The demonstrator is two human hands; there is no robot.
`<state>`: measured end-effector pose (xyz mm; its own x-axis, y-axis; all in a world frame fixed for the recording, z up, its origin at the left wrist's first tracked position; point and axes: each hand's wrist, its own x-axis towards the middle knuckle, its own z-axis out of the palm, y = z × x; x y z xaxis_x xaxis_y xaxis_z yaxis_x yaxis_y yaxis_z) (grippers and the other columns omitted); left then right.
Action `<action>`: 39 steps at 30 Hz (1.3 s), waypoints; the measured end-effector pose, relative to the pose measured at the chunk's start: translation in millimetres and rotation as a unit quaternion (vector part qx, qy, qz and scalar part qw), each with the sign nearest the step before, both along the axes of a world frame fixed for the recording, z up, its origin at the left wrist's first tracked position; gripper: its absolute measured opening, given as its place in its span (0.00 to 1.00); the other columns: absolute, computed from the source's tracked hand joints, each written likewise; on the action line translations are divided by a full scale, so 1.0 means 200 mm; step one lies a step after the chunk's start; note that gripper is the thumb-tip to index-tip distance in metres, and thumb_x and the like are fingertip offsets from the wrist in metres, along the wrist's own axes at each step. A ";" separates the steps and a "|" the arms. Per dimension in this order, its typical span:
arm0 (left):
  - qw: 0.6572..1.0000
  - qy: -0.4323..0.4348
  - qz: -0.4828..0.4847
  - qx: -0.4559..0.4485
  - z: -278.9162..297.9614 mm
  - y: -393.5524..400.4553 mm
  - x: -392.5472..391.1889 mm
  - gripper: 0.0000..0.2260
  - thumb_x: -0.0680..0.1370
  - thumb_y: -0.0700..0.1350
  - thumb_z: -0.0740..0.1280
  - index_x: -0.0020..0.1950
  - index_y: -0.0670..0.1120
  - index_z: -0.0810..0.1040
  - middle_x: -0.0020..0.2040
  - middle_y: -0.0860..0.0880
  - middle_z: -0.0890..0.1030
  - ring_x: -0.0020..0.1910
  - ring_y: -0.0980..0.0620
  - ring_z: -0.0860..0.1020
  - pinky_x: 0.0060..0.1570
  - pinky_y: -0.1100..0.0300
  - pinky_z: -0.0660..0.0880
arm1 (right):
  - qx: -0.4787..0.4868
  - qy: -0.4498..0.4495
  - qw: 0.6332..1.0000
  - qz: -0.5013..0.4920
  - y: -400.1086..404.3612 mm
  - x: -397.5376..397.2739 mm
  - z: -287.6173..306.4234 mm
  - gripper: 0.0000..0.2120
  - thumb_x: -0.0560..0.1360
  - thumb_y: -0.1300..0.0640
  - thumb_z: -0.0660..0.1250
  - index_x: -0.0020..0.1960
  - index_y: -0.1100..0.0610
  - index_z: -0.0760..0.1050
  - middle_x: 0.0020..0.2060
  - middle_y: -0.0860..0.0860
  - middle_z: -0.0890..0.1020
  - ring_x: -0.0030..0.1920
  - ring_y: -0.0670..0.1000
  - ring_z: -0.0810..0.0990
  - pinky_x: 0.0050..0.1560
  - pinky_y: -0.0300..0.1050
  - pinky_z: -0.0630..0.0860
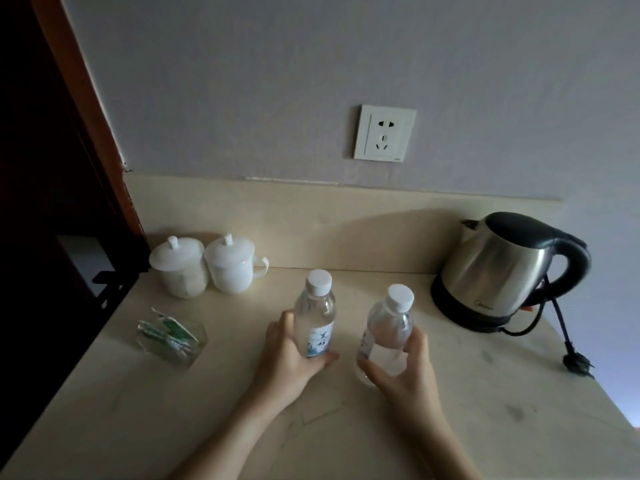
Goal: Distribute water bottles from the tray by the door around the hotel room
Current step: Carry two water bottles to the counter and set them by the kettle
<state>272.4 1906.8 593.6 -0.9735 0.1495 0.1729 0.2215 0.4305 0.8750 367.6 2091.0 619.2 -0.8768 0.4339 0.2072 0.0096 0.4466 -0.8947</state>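
Note:
Two clear water bottles with white caps are over a beige stone counter. My left hand grips the lower body of the left bottle, which stands upright with a blue and white label facing me. My right hand holds the right bottle around its lower half; this bottle leans slightly to the left. Whether the bottle bases touch the counter I cannot tell. No tray or door is in view.
Two white lidded cups stand at the back left. A clear holder with green sachets sits at the left. A steel kettle on its base, cord and plug lying loose, occupies the back right. A wall socket is above.

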 end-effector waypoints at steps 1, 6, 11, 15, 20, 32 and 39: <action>1.000 -0.009 0.002 0.007 -0.01 0.02 -0.05 0.33 0.56 0.61 0.81 0.56 0.61 0.69 0.51 0.50 0.79 0.52 0.50 0.80 0.51 0.49 0.80 | 0.010 -0.007 1.000 -0.015 0.03 -0.01 0.00 0.31 0.62 0.45 0.78 0.60 0.39 0.67 0.55 0.46 0.78 0.56 0.47 0.78 0.54 0.48 0.77; 0.999 -0.008 0.006 0.043 0.03 0.13 -0.23 0.32 0.56 0.53 0.83 0.54 0.57 0.72 0.48 0.51 0.83 0.47 0.54 0.84 0.47 0.48 0.82 | 0.086 0.000 0.995 -0.046 0.06 -0.14 0.00 0.31 0.68 0.50 0.71 0.67 0.56 0.66 0.52 0.46 0.69 0.57 0.48 0.72 0.58 0.55 0.74; 0.998 0.012 0.015 0.062 0.04 0.23 -0.37 0.29 0.58 0.52 0.83 0.54 0.55 0.73 0.48 0.53 0.82 0.46 0.57 0.82 0.44 0.55 0.80 | 0.109 0.000 0.992 -0.059 0.10 -0.36 0.00 0.31 0.64 0.58 0.79 0.62 0.59 0.67 0.47 0.44 0.66 0.53 0.53 0.72 0.53 0.51 0.74; 0.997 0.039 0.030 0.051 0.01 0.28 -0.46 0.28 0.59 0.56 0.82 0.54 0.56 0.74 0.48 0.56 0.81 0.47 0.56 0.81 0.45 0.56 0.79 | 0.012 -0.015 0.999 -0.041 0.18 -0.51 0.02 0.28 0.68 0.54 0.78 0.61 0.49 0.67 0.55 0.45 0.76 0.54 0.45 0.78 0.51 0.42 0.75; 0.996 0.034 0.040 0.078 -0.03 0.34 -0.57 0.30 0.60 0.61 0.78 0.57 0.70 0.69 0.54 0.55 0.79 0.55 0.54 0.79 0.54 0.49 0.78 | 0.006 -0.031 0.999 -0.017 0.24 -0.67 0.02 0.16 0.70 0.55 0.76 0.54 0.49 0.73 0.51 0.45 0.83 0.51 0.42 0.82 0.50 0.44 0.79; 0.989 0.081 0.039 0.115 -0.04 0.44 -0.71 0.25 0.60 0.60 0.80 0.50 0.63 0.70 0.48 0.53 0.79 0.47 0.52 0.80 0.47 0.49 0.79 | 0.045 -0.016 0.998 0.031 0.26 -0.82 0.00 0.16 0.73 0.55 0.74 0.57 0.47 0.72 0.48 0.38 0.82 0.50 0.36 0.80 0.47 0.35 0.75; 0.989 0.098 0.037 0.107 -0.03 0.44 -0.70 0.24 0.61 0.53 0.82 0.51 0.54 0.74 0.48 0.51 0.79 0.46 0.52 0.80 0.46 0.54 0.79 | 0.085 -0.008 0.995 0.051 0.27 -0.83 -0.02 0.18 0.75 0.57 0.72 0.62 0.51 0.70 0.54 0.43 0.78 0.50 0.35 0.77 0.47 0.24 0.69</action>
<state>131.7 1995.8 586.9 -0.9250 0.0189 0.3794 0.3709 0.2610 0.8913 201.7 2145.7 614.5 -0.9181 0.3030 0.2555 -0.0291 0.5913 -0.8059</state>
